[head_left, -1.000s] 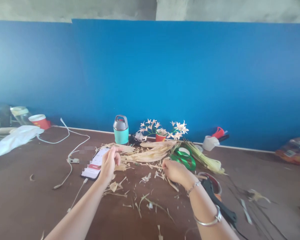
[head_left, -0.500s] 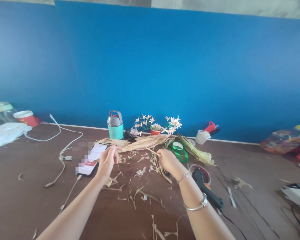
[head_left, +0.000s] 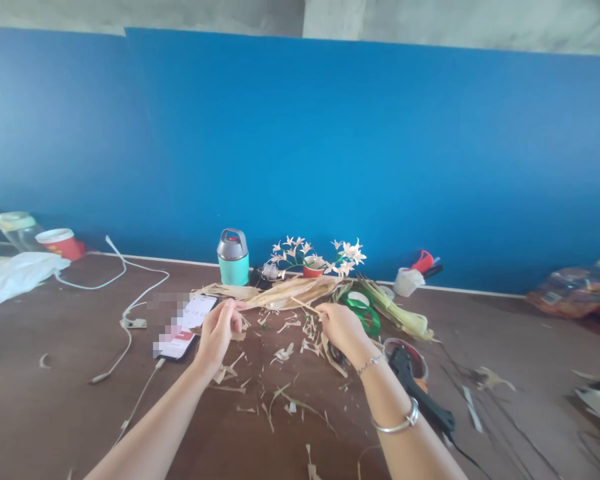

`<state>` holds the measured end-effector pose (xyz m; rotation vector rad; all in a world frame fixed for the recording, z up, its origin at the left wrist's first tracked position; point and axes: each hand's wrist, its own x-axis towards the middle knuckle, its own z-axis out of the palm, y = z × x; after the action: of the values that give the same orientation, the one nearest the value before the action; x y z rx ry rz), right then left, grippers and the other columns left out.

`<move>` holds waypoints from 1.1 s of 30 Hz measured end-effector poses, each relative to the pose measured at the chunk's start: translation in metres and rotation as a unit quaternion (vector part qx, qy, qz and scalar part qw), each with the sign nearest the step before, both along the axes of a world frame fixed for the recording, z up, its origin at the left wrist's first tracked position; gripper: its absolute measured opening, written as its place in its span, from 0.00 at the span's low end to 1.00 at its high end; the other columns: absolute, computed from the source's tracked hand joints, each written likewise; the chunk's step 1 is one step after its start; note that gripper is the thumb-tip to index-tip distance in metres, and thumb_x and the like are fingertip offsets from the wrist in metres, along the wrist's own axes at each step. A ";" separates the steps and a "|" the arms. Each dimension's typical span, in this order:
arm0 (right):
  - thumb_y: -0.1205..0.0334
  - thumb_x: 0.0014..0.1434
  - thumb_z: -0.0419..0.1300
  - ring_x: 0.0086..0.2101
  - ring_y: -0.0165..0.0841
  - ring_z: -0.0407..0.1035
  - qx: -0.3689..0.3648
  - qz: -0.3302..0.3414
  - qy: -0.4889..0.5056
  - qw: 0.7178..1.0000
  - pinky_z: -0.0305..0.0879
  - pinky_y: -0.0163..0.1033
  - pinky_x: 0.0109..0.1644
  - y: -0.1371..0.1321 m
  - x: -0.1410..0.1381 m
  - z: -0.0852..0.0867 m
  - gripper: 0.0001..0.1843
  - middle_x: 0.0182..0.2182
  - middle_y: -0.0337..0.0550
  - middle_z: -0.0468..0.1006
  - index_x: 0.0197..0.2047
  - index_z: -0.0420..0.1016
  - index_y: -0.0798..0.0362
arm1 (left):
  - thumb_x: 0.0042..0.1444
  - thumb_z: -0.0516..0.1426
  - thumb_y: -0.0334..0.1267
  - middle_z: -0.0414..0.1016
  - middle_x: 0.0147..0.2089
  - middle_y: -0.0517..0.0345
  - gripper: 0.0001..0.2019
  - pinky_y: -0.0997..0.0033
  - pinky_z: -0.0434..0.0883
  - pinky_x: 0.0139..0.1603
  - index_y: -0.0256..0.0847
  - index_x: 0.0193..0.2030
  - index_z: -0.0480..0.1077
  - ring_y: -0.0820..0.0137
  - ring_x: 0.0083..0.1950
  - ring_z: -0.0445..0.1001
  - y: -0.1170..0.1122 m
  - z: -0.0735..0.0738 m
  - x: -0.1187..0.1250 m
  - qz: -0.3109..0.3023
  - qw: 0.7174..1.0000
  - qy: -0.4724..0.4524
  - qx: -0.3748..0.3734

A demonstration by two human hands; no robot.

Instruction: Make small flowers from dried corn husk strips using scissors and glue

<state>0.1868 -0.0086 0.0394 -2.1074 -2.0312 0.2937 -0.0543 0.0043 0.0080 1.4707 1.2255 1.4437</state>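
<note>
My right hand [head_left: 347, 328] is closed in a pinch on a thin pale stick [head_left: 304, 305], whose free end points left over the dried husks. Left of it, my left hand [head_left: 219, 335] hovers beside the phone, its fingers curled in and pointing right. What its fingertips hold, if anything, I cannot make out. Dried corn husks [head_left: 290, 292] lie just beyond both hands. Small cut husk scraps [head_left: 283, 353] are strewn on the table between my forearms. Behind the husks, a red cup [head_left: 313, 269] has sprays of small white flowers [head_left: 347, 257] around it.
A phone [head_left: 180, 340] on a cable lies left. A teal flask [head_left: 234, 261] stands at the back. Green ribbon [head_left: 365, 313], a husk bundle [head_left: 403, 313], a tape roll [head_left: 420, 360] and a glue gun [head_left: 420, 390] lie right. A blue partition [head_left: 330, 147] closes off the back.
The view has tilted slightly upward, so everything sits lower in the picture. The left fingers look more curled. The right hand keeps its pinch on the stick.
</note>
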 end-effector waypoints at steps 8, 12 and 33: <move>0.72 0.51 0.50 0.35 0.32 0.70 -0.027 0.007 0.002 1.000 0.55 0.31 0.34 -0.003 0.010 0.007 0.15 0.34 0.43 0.79 0.36 0.76 0.52 | 0.59 0.42 0.42 0.63 0.15 0.62 0.19 0.76 0.57 0.17 0.36 0.35 0.70 0.74 0.16 0.58 0.005 -0.001 -0.006 0.065 0.995 -0.071 0.017; 0.73 0.47 0.53 0.33 0.33 0.70 -0.053 -0.014 -0.020 0.998 0.54 0.32 0.31 -0.011 0.021 0.016 0.14 0.33 0.44 0.78 0.34 0.76 0.52 | 0.59 0.43 0.43 0.63 0.16 0.62 0.18 0.75 0.57 0.18 0.35 0.35 0.70 0.74 0.16 0.58 0.005 -0.002 -0.005 0.066 0.995 -0.065 0.020; 0.77 0.37 0.54 0.18 0.30 0.66 -0.141 -0.031 -0.051 0.988 0.53 0.34 0.25 -0.029 0.035 0.043 0.17 0.16 0.42 0.74 0.25 0.80 0.52 | 0.51 0.45 0.38 0.67 0.21 0.62 0.16 0.78 0.58 0.19 0.36 0.33 0.72 0.75 0.20 0.61 0.020 -0.002 -0.022 0.191 0.975 -0.108 0.031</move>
<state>0.2223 -0.0378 0.0826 -2.3909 -2.0808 0.4992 -0.0758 0.0242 0.0062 1.1180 1.3843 1.8571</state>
